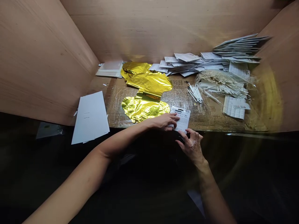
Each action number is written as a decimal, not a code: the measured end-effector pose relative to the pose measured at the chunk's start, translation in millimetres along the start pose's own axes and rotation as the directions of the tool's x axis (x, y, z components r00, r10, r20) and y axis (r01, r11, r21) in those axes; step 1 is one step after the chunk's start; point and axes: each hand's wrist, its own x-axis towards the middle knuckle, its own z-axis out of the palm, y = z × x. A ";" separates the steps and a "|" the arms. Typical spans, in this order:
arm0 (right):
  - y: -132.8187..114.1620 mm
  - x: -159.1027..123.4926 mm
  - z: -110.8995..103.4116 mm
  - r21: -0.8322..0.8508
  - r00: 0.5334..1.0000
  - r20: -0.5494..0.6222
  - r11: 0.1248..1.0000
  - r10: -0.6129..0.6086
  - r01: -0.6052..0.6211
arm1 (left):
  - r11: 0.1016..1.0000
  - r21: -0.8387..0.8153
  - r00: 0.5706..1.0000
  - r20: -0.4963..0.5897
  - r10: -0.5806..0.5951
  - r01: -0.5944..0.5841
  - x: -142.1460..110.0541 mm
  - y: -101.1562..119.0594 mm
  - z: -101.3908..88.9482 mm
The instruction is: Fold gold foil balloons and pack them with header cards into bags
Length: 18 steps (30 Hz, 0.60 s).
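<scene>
Your left hand (163, 121) lay flat with its fingers lightly spread, pressing over the left edge of the printed card (181, 118), which seemed to pin it against the cardboard (207, 119). Your right hand (191, 146) curled below, its fingertips (181, 133) at the card's lower edge; whether they pinched it, you could not tell from this view. The card sat near the board's front edge, just beside the gold foil balloon (142, 107), while white sticks (195, 93) and paper stacks (187, 62) lay farther back, apparently clear of your hands.
</scene>
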 end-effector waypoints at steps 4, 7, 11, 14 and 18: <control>11.2 11.4 6.8 0.141 0.998 -0.067 0.990 -0.003 0.012 | 0.996 -0.082 0.998 0.052 -0.022 0.026 -3.8 4.5 -4.3; 13.9 28.1 7.9 0.244 0.990 -0.042 0.963 0.132 -0.118 | 0.997 -0.063 0.999 0.020 -0.044 0.045 -2.1 -1.1 1.9; 4.0 38.9 9.2 0.324 0.813 -0.040 0.777 0.582 -0.540 | 0.995 0.089 0.990 -0.136 -0.024 0.036 -1.3 -12.2 23.6; -5.7 28.7 5.4 0.597 0.655 0.252 0.419 0.712 -0.684 | 0.984 0.176 0.992 -0.117 0.041 -0.020 -10.7 -8.5 32.6; 8.2 42.9 -13.5 0.813 0.689 0.409 0.104 0.599 -0.573 | 0.973 0.224 0.965 -0.239 0.107 -0.052 -35.6 14.5 24.0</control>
